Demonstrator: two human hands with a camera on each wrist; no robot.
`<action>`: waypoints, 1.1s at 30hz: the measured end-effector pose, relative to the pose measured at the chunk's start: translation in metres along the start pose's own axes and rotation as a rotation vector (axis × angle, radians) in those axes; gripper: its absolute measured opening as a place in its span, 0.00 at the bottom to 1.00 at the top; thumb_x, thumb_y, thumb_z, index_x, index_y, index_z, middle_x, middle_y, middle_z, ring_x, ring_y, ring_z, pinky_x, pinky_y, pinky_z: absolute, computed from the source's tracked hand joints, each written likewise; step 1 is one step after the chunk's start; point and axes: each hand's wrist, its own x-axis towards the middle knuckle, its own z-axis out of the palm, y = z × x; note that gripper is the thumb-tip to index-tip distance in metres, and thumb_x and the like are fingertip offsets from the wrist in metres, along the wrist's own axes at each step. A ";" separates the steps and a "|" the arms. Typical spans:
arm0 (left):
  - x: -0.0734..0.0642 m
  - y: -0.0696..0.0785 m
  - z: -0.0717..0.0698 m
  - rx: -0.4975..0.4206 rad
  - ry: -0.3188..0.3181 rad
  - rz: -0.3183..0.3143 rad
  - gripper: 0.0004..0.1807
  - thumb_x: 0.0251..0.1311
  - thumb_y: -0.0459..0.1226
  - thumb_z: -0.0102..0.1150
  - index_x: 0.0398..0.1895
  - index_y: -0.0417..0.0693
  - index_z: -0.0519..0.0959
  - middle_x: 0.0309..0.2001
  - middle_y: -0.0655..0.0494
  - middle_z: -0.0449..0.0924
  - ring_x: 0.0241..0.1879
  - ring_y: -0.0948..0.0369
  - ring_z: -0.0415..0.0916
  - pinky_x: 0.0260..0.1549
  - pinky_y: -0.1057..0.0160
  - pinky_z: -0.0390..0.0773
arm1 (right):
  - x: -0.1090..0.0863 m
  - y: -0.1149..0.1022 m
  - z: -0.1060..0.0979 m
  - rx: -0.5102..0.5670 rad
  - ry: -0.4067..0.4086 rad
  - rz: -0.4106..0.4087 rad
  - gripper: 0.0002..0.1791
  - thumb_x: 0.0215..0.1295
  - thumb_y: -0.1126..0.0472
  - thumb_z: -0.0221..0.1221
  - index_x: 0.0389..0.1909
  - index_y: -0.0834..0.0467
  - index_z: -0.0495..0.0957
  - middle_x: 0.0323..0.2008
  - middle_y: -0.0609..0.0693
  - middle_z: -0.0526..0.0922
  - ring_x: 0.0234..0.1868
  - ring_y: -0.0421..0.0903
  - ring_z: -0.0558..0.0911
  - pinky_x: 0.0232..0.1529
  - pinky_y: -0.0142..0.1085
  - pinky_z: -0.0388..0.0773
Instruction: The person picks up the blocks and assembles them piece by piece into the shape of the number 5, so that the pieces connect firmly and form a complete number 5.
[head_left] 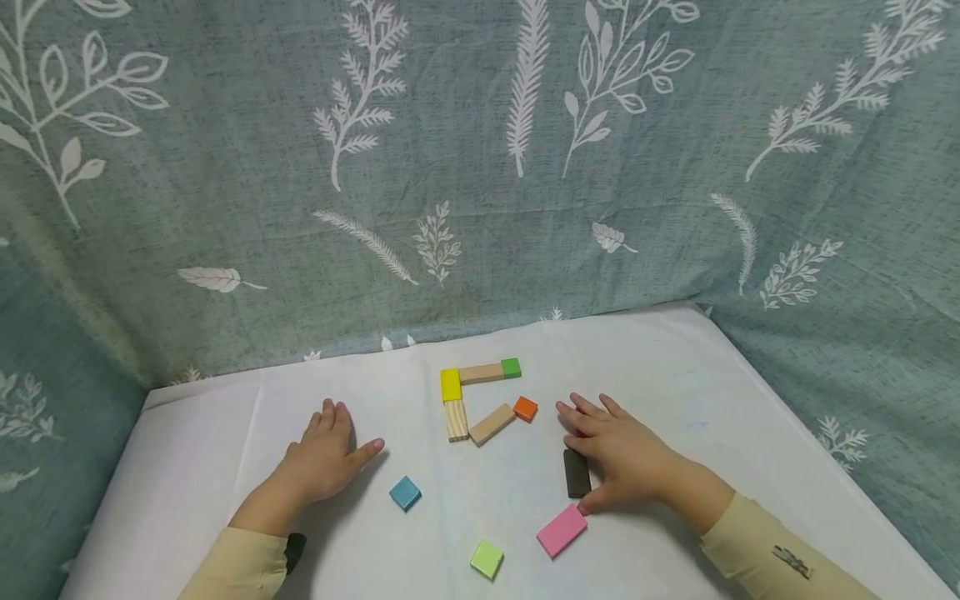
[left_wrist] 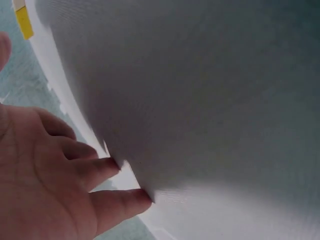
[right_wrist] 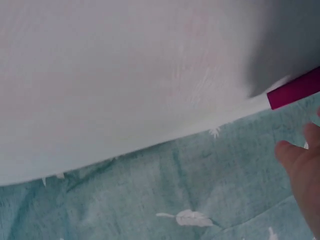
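Note:
My left hand [head_left: 322, 457] rests at the left of the white table, fingers extended and thumb pointing right, holding nothing. Its fingertips touch the cloth in the left wrist view. Closest to it is a blue block [head_left: 406, 493]. On the right side, my right hand [head_left: 630, 454] hovers with spread fingers around a black block [head_left: 577, 474], which lies between thumb and fingers. Whether they touch it I cannot tell. The thumb tip is at the corner of a pink block [head_left: 562, 531]. In the right wrist view, a magenta block [right_wrist: 295, 90] shows above the fingers.
Mid-table, a yellow block [head_left: 450, 385], plain wooden blocks [head_left: 482, 373], [head_left: 457, 421], [head_left: 492, 425], a green block [head_left: 511, 368] and an orange block [head_left: 526, 408] form a bent row. A lime block [head_left: 487, 559] lies near the front. Leaf-patterned cloth [head_left: 480, 250] hangs behind.

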 end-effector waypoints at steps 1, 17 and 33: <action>0.000 0.000 0.000 0.004 0.002 -0.002 0.60 0.69 0.66 0.44 0.75 0.19 0.42 0.76 0.20 0.33 0.74 0.25 0.36 0.61 0.20 0.51 | 0.000 0.001 0.000 -0.014 0.011 0.002 0.57 0.45 0.17 0.61 0.66 0.55 0.77 0.80 0.52 0.57 0.82 0.56 0.51 0.77 0.61 0.47; 0.002 0.002 0.005 0.025 -0.002 -0.013 0.58 0.69 0.66 0.45 0.76 0.22 0.43 0.77 0.22 0.33 0.75 0.25 0.35 0.61 0.18 0.48 | 0.014 -0.001 -0.001 0.102 0.144 0.096 0.40 0.50 0.35 0.72 0.57 0.59 0.83 0.75 0.53 0.67 0.77 0.55 0.63 0.74 0.57 0.59; 0.002 0.005 0.008 0.052 0.013 -0.011 0.58 0.68 0.67 0.46 0.76 0.23 0.46 0.77 0.23 0.36 0.74 0.24 0.35 0.59 0.17 0.48 | 0.046 -0.002 -0.006 0.073 0.111 0.059 0.40 0.51 0.33 0.71 0.58 0.57 0.82 0.77 0.52 0.62 0.79 0.54 0.60 0.75 0.57 0.57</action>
